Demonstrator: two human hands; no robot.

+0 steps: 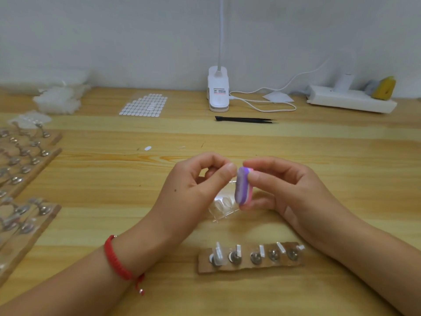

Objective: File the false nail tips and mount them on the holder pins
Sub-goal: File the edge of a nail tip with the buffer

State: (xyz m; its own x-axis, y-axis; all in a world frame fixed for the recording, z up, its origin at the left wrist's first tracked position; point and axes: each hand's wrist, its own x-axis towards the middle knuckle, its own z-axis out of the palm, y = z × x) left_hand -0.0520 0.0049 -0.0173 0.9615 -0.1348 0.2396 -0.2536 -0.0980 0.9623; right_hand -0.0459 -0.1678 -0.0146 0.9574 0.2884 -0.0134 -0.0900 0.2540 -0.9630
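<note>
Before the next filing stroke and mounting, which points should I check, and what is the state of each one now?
1. Purple and pink file block gripped in right hand: ok.
2. Nail tip pinched in left hand fingertips: cannot tell, too small to see.
3. Tip touching the file: cannot tell.
4. Holder strip within reach, near both wrists: ok.
5. Free pin on the strip: cannot tell, all five seem to carry something.
6. Spare clear tips on the table below the hands: ok.

left hand (200, 183) pinched, right hand (284, 188) gripping (fingertips close)
</note>
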